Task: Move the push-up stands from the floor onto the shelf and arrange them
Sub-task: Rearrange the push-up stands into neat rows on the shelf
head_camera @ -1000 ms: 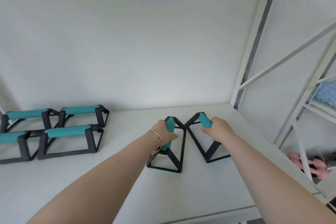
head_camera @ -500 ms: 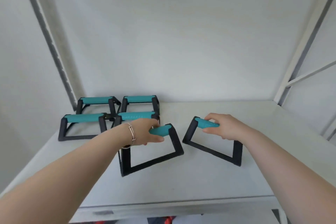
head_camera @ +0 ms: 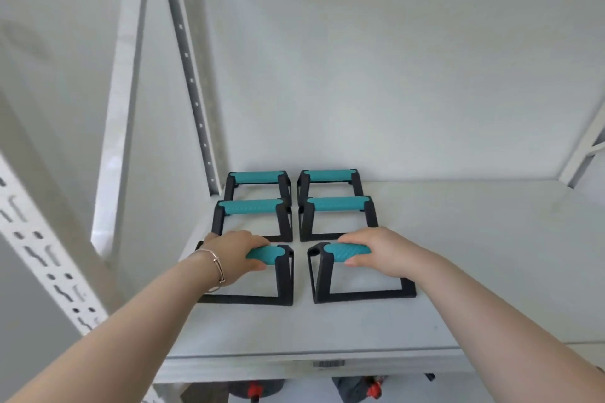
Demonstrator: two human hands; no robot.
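Several push-up stands with black frames and teal grips stand on the white shelf [head_camera: 458,271] in two columns. My left hand [head_camera: 235,253] grips the teal bar of the front-left stand [head_camera: 281,275]. My right hand [head_camera: 376,252] grips the teal bar of the front-right stand [head_camera: 322,281]. Both stands rest flat on the shelf, side by side, lined up behind by the middle pair [head_camera: 252,208] [head_camera: 339,204] and the back pair [head_camera: 257,177] [head_camera: 329,175] near the wall.
A white perforated upright [head_camera: 42,258] rises at the near left, a grey slotted post [head_camera: 190,69] at the back left corner. The shelf's front edge [head_camera: 311,363] carries a small label. Dark objects with red parts [head_camera: 255,389] sit below the shelf.
Both hands have carried their stands left and turned them square, setting them down as a front row in line with the four stands behind. The view has swung left.
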